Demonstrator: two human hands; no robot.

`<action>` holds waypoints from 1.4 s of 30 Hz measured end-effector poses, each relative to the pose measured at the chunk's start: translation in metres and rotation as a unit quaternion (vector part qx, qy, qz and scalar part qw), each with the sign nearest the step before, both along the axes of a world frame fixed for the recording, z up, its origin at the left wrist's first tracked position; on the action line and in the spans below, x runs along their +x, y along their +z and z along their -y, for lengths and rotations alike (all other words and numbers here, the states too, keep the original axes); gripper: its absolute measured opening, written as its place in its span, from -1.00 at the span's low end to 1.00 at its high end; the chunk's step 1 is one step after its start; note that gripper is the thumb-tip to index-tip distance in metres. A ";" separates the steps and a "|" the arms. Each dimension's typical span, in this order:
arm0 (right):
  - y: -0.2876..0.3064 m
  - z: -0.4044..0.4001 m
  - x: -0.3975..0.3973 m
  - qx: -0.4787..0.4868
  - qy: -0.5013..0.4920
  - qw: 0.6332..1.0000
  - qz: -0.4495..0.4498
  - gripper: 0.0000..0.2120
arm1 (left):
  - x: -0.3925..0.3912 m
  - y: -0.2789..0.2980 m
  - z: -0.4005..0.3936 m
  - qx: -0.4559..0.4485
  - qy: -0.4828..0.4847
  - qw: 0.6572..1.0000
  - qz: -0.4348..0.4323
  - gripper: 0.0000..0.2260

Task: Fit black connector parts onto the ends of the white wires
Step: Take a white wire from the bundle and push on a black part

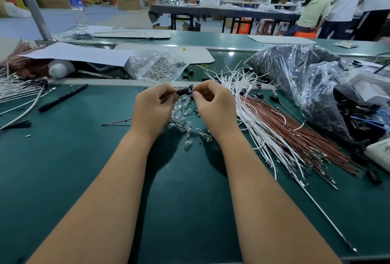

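Black connector part (pixel 184 91) in the grip of both hands above green table (pixel 84 158)

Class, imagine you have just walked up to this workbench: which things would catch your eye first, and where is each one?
First, the two hands at the centre: the left hand and right hand together pinch a small black connector part above a scatter of clear glass bulbs. To their right, a fan of white wires and brown wires spreads over the green table. Behind those, a crumpled plastic bag of black parts stands out.
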State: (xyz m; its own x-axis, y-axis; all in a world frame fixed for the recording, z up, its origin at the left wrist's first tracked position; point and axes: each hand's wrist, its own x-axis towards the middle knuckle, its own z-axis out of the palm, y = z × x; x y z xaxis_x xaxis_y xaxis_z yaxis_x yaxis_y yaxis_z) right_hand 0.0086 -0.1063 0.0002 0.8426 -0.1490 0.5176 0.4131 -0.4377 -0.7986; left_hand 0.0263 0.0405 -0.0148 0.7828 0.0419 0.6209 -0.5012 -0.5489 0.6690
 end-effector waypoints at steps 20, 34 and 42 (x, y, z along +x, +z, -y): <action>0.001 -0.002 0.001 0.053 -0.003 0.999 -0.003 -0.94 | -0.004 0.004 0.002 0.070 -0.004 0.995 0.075 -0.96; -0.005 -0.009 0.001 -0.077 -0.049 0.995 0.044 -0.88 | -0.005 0.004 0.008 0.005 -0.009 1.000 0.021 -0.97; -0.005 -0.008 0.001 -0.020 -0.032 0.998 0.043 -0.93 | -0.004 0.007 0.007 0.009 -0.010 1.000 0.009 -0.95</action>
